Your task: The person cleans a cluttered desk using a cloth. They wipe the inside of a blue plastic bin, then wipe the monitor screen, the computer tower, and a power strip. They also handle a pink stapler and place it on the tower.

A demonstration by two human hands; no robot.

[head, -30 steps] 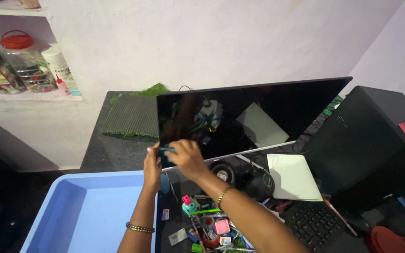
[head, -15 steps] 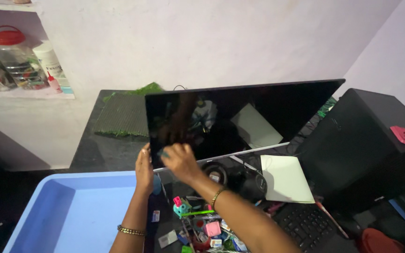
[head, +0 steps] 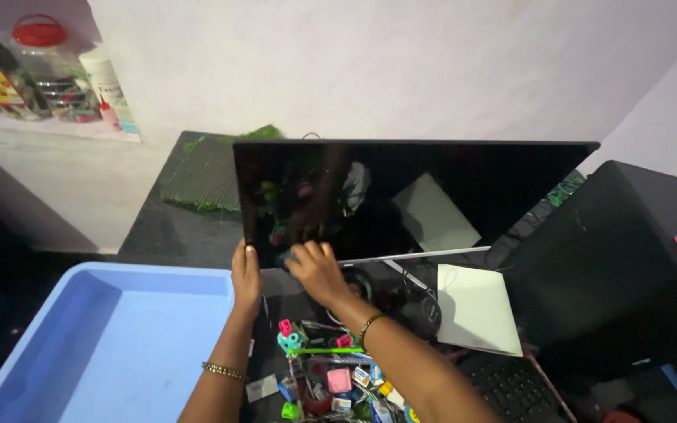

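Both hands meet at the lower left corner of the wide black glossy monitor screen (head: 401,196), which stands across the middle of the frame. Left hand (head: 246,274) grips that corner's edge, thumb on the front glass and fingers wrapped behind, steadying the panel. Right hand (head: 316,270) presses flat against the lower glass just beside it, fingers curled over something small and bluish that looks like a wiping cloth, though too little of it shows to be sure.

Going left to right: the shelf with clear plastic jars (head: 33,66) sits at the upper left; the large light blue plastic tray (head: 103,345) fills the lower left; the green ribbed mat (head: 205,176) lies behind the screen's left end. Below the hands, at bottom centre, is a heap of small colourful erasers and trinkets (head: 327,376). Right of that a pale sheet of paper (head: 476,305) lies on the black desk, with a black keyboard (head: 515,388) beneath it, and a black boxy case (head: 628,258) at the far right.

To do this well, I judge the left grip should stay firm at the edge so the panel does not rock, while the right hand presses lightly and evenly, keeping pressure off the glass centre and the forearm clear of the clutter below.
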